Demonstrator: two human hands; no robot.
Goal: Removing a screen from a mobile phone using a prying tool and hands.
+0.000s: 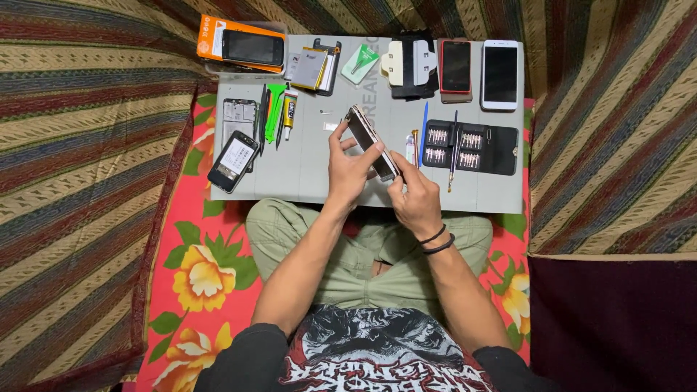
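Both hands clamp 1 smartphone point(372, 142) edge-up over the grey mat point(312, 174)

The left hand point(350, 170) pinches its long sides mid-body, and the right hand point(415, 197) works at the lower end; it looks light, rigid, slick and fragile at the glass, so the side frame seems the safest hold

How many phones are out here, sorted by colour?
Held in both hands, pale-edged phone: 1
Red phone: 1
White phone: 1
Black phone on the orange box: 1
Black phone at the mat's left edge: 1
Total: 5
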